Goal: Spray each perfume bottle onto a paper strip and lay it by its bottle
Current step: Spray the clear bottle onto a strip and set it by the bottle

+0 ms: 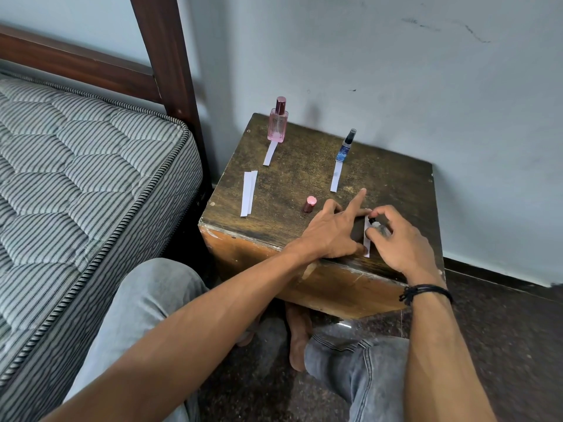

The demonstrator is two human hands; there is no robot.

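- Now at the near right edge of the wooden box (304, 166): left hand (330, 231) lies flat-ish on the top, fingers spread, index pointing away, thumb and another fingertip pinning a paper strip (367, 239) at its two ends.
- Right hand (399, 239) is curled round a small clear bottle (379, 228) with a dark spray head, tilted low, nozzle just beside the strip; fingers closed on the body, one finger near the head.
- Bottle looks light, smooth and probably slippery; judged best held round the body with a fingertip free on the pump.
- Strip is thin paper, limp, near weightless; would lift or slide under a puff of spray, hence pinning it. Pick it up by one dry end, pinched at the edge.
- Pink bottle (277, 124) stands upright at the far left, capped, a strip (270, 153) lying in front of it, touching or nearly so.
- Blue bottle (345, 146) stands far right with its own strip (336, 176) before it.
- Spare strips (248, 193), two together, lie at the left side, well apart from the hands.
- Small pink-capped bottle (309, 204) stands near the left hand; no strip beside it, so judged not yet done.
- Glass-looking bottles near a hard edge: fragile if knocked off.
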